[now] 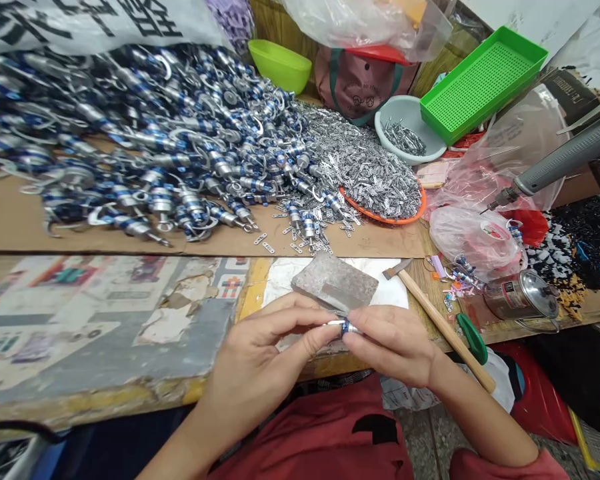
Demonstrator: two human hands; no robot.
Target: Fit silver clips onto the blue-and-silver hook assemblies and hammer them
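Observation:
A small blue-and-silver metal fitting (349,327) with a pale curved arm is held between my two hands at the table's front edge. My left hand (280,340) pinches its arm side between thumb and fingers. The silver body sits in the closed fingers of my right hand (393,340), which cover part of it. Just beyond my fingertips lies a grey metal block (335,280) on white paper (393,287). To the right of my right hand, a hammer (445,330) with a wooden handle rests with its handle over the table edge.
Many similar blue-and-silver fittings (155,140) are heaped on cardboard (10,213). Small metal plates fill and surround an orange basket (424,200). A pale bowl (387,110) holds metal pins. An electric screwdriver (560,163) hangs at the right, above a lidded glass mug (510,297).

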